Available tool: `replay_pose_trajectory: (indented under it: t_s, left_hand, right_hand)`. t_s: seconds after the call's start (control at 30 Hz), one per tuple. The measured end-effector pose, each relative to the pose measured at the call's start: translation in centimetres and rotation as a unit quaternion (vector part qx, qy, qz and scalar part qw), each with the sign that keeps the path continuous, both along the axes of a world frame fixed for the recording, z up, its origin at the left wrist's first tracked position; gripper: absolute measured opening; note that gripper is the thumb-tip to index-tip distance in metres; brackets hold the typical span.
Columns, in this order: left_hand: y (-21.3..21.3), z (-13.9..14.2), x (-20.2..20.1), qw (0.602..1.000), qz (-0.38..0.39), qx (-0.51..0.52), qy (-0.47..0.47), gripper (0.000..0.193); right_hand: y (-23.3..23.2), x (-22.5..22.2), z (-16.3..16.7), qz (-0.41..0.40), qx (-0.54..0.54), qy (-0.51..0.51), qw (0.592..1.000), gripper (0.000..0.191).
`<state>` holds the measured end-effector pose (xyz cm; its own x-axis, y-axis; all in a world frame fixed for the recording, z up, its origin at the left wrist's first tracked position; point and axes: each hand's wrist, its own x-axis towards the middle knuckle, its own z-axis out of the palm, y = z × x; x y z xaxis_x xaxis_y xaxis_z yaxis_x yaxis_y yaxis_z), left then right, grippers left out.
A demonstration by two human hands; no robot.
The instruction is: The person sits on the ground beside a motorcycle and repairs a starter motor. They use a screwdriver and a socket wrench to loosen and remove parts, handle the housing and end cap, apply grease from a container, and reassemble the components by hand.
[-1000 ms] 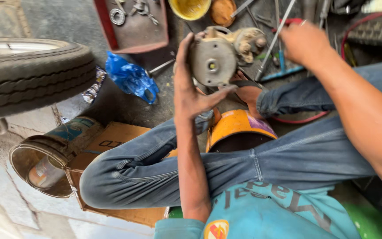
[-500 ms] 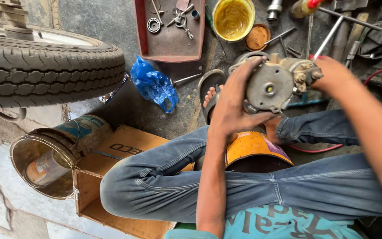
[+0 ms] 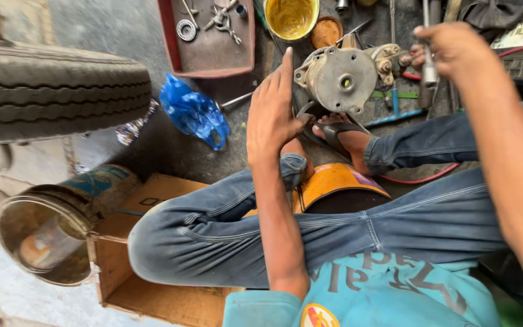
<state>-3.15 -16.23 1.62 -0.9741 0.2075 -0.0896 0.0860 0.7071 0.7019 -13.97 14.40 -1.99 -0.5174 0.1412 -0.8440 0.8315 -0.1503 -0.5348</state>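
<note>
Grimy grey concrete workshop floor (image 3: 122, 30), seen from above. Large black treaded tyre (image 3: 55, 91) along the upper left edge; crumpled blue plastic bag (image 3: 194, 114) just right of it. Shallow red metal tray (image 3: 213, 54) at top centre, loose with rings and small tools. Beside the tray, a round yellow tub of grease (image 3: 290, 17) and a small orange lid (image 3: 326, 31). Dented open metal can (image 3: 46, 233) on its side at lower left, touching a brown cardboard box (image 3: 146, 284).

Near top centre-right, a round grey cast-metal motor housing (image 3: 340, 79) with a small central hole, held up off the floor above a sandalled foot (image 3: 346, 134). Left hand (image 3: 273, 112) spread flat and open, fingers pointing up the frame, thumb and palm edge pressed against the housing's left and lower rim. Right hand (image 3: 449, 48) at upper right, curled closed around a slim silvery metal tool shaft (image 3: 429, 60), beside the knobbly fitting on the housing's right side; contact between tool and fitting impossible to tell.

Blue denim trouser legs (image 3: 273, 236) crossing the middle, an orange rounded container (image 3: 334, 184) tucked between them. Teal shirt (image 3: 382, 290) along the bottom.
</note>
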Motion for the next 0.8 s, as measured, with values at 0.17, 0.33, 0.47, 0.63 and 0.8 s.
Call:
replay_pose_trajectory:
  t_s: [0.17, 0.33, 0.47, 0.63, 0.8]
  left_hand:
    - [0.6, 0.9, 0.0, 0.988, -0.007, 0.129, 0.085, 0.126]
    - [2.2, 0.8, -0.1, 0.971, 0.009, 0.221, 0.090, 0.130]
    - [3.3, 0.4, -0.3, 0.945, -0.005, 0.314, 0.096, 0.130]
    - [3.8, 0.6, -0.6, 0.953, -0.007, 0.290, 0.094, 0.122]
    - [3.5, 0.7, -1.0, 0.945, -0.002, 0.323, 0.051, 0.116]
  right_hand:
    - [-0.7, 1.7, 2.7, -0.115, -0.016, 0.025, 0.993, 0.005]
    - [1.9, 7.2, 6.8, -0.032, 0.105, 0.149, 0.983, 0.011]
    - [6.1, 14.2, 9.8, 0.005, 0.144, 0.283, 0.948, 0.010]
    - [8.7, 22.2, 12.3, 0.042, 0.202, 0.291, 0.934, 0.030]
    - [6.4, 27.3, 14.7, 0.232, 0.410, 0.185, 0.862, 0.034]
